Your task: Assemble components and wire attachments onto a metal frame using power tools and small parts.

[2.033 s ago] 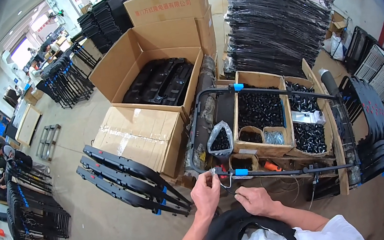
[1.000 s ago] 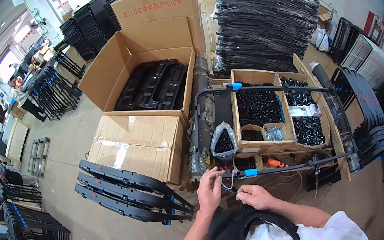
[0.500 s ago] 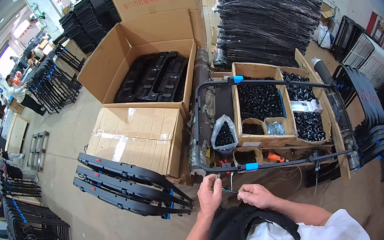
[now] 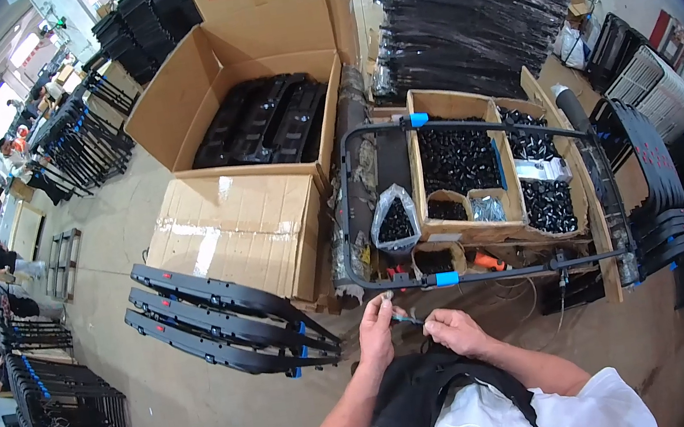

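My left hand (image 4: pixel 374 330) is closed in a pinch just in front of the near bar of a black tubular frame (image 4: pixel 527 271). A small pale bit shows at its fingertips, too small to name. My right hand (image 4: pixel 455 331), also closed, is a little to the right and pinches the end of a thin blue-green and dark strand (image 4: pixel 408 319). The strand spans the gap between both hands; its kind cannot be made out. The frame has blue bands and lies across the workbench, above wooden parts bins (image 4: pixel 419 175).
Black fasteners fill the bins; a plastic bag of them (image 4: pixel 394 221) sits alongside. An orange-handled tool (image 4: pixel 487 261) lies under the frame. Left are curved black parts (image 4: pixel 217 320), a closed carton (image 4: pixel 230 230) and an open carton (image 4: pixel 152 127) of black panels. People work far left.
The whole scene sits slightly higher in the picture as the view tilts down. Both hands stay closed and close together, with the strand still between them.
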A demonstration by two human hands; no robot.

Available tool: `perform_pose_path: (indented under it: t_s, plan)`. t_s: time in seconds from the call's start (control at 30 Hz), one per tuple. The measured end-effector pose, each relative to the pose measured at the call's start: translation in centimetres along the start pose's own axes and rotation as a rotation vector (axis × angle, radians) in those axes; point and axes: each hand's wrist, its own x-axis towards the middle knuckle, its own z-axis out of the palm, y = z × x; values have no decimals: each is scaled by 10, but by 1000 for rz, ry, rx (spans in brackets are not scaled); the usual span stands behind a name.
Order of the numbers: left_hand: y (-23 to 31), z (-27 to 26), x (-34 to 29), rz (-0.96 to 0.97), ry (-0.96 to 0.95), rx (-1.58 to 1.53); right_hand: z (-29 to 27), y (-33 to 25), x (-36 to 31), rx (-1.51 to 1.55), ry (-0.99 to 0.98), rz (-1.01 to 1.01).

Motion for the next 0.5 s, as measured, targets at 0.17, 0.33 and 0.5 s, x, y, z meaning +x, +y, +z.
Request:
perform_pose_path:
  t_s: [0.17,0.33,0.5]
  plan:
    - [-1,-13,6,-97,-94,19,2,-2,3,-50,108,-31]
    - [1,-36,15,-119,-184,108,8,15,16,80,58,9]
    - [-9,-58,26,-179,-178,-3,17,32,28,59,-41,88]
